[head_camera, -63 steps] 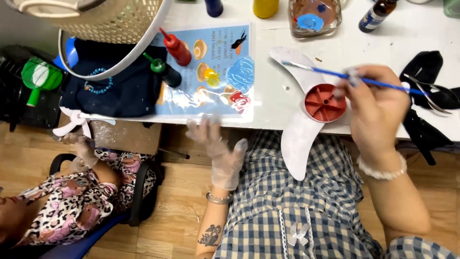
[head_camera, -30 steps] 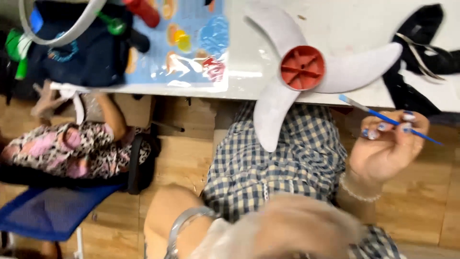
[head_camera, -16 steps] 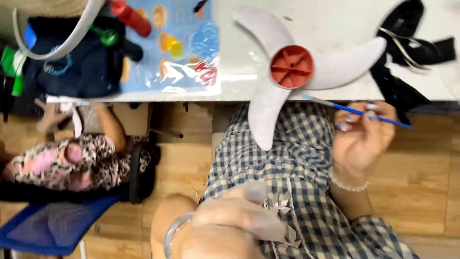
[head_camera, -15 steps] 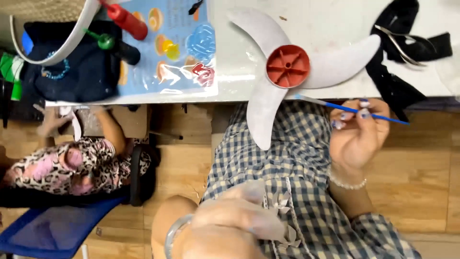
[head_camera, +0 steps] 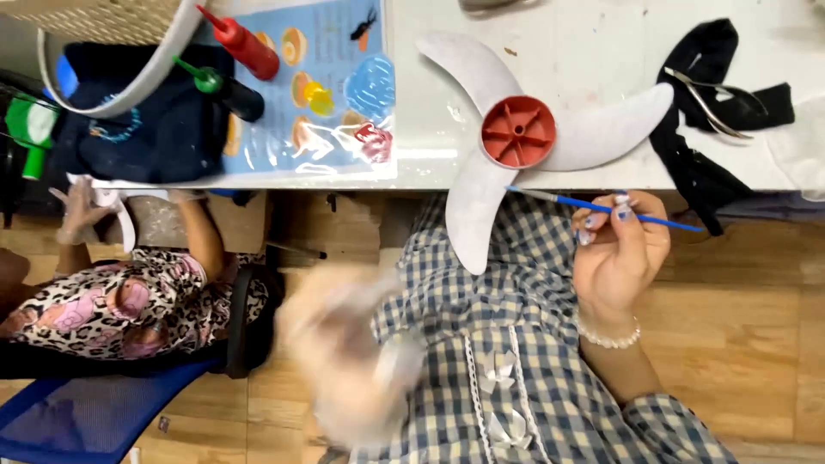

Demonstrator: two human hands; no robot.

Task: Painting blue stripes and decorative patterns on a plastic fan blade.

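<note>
Since half a second ago the left hand (head_camera: 348,344) has swung out from in front of the checked dress toward the left, and it is now a pale smear of motion over the wooden floor; whether its fingers are clenched or spread cannot be told, nor whether it holds anything. The right hand (head_camera: 620,253) has hardly shifted: it hangs just below the table edge (head_camera: 430,176), fingers pinched on the blue paintbrush (head_camera: 601,206), whose tip reaches to the lower rim of the grey fan blade (head_camera: 481,215). That fan blade, with its red hub (head_camera: 518,131), lies on the white table with one of its three lobes hanging over the edge above the lap. To the right, a strip of black cloth (head_camera: 687,163) drapes off the table, with a metal tool (head_camera: 713,103) on it whose kind is hard to make out. At the left, a blue painted sheet (head_camera: 322,94) carries a red squeeze bottle (head_camera: 241,43) and a green-capped bottle (head_camera: 223,90); a pale basket (head_camera: 103,26) is cut off by the top edge. Another person in a leopard-print top (head_camera: 129,301) sits at the far left, partly out of frame, their gloved hand (head_camera: 77,215) raised near the table's corner.
</note>
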